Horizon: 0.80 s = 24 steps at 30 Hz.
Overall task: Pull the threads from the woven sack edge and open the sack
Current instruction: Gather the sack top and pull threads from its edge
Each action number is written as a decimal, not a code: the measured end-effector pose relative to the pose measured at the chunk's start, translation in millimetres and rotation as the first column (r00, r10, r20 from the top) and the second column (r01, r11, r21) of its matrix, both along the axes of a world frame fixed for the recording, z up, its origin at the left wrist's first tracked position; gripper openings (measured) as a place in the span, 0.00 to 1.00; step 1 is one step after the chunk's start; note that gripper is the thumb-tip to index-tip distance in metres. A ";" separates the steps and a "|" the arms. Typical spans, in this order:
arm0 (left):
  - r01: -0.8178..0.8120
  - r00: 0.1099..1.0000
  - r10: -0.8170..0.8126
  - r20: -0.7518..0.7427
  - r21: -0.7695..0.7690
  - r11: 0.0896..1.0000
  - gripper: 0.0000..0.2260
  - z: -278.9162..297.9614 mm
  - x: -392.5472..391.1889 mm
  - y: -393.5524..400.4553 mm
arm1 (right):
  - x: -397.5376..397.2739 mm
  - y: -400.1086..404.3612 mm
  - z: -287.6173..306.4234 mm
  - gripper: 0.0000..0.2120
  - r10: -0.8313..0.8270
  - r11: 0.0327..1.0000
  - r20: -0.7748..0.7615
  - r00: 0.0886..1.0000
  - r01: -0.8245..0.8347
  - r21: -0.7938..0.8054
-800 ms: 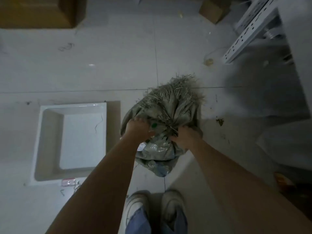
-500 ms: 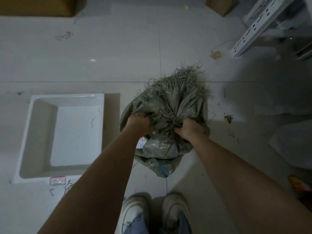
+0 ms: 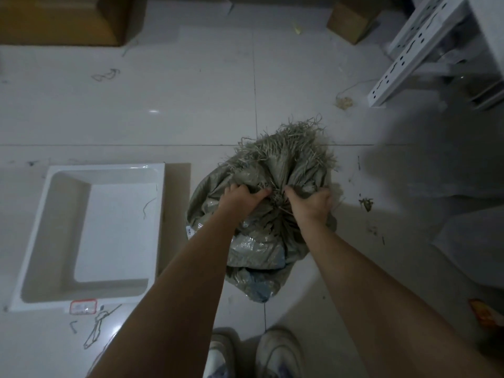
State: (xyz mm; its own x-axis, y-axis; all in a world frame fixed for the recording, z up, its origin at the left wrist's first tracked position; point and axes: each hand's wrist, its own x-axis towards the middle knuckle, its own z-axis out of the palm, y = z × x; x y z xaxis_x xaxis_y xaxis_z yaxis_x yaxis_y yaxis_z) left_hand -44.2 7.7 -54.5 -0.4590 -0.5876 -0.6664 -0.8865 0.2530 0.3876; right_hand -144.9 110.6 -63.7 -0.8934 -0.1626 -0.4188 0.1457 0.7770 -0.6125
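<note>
A grey-green woven sack (image 3: 253, 249) stands on the tiled floor in front of my feet. Its gathered top ends in a bushy fringe of loose frayed threads (image 3: 283, 148) that fans away from me. My left hand (image 3: 240, 199) grips the bunched sack neck on the left. My right hand (image 3: 311, 204) grips the neck on the right, with a few threads poking out under its fingers. The two hands sit close together, thumbs almost meeting. What ties the neck is hidden between the hands.
A white rectangular tray (image 3: 32, 241) lies on the floor to the left, a thread inside it. Cardboard boxes (image 3: 62, 17) stand at the back. A white slotted metal rack (image 3: 414, 47) is at the upper right. Thread scraps (image 3: 366, 204) litter the tiles. My shoes (image 3: 278, 353) are below.
Both hands stay clamped on the sack neck. They have shifted slightly, and the fringe has spread a little. The view has tilted, so the sack sits lower in the picture.
</note>
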 end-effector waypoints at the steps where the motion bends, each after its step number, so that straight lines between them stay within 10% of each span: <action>1: -0.023 1.000 0.023 -0.008 0.012 1.000 0.38 -3.8 -2.9 1.1 | -2.6 0.0 -4.1 0.42 -0.005 1.000 0.034 0.999 0.005 0.005; 12: -0.063 0.991 0.052 -0.120 -0.083 0.995 0.22 10.5 -8.7 2.1 | 3.5 -4.8 16.3 0.23 0.344 0.938 -0.077 0.936 -0.339 0.074; 24: -0.253 0.778 0.322 -0.539 0.201 0.946 0.12 184.3 7.9 15.5 | 15.9 -8.8 176.5 0.16 0.275 0.907 0.022 0.961 -0.252 -0.336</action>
State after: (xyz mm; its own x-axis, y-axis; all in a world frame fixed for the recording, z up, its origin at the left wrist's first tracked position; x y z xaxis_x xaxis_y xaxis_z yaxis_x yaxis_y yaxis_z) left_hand -36.4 23.2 129.8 -0.5917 -0.6906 -0.4158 -0.5311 -0.0540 0.8456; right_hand -129.0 101.8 112.8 -0.7708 -0.5263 -0.3591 0.0130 0.5505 -0.8348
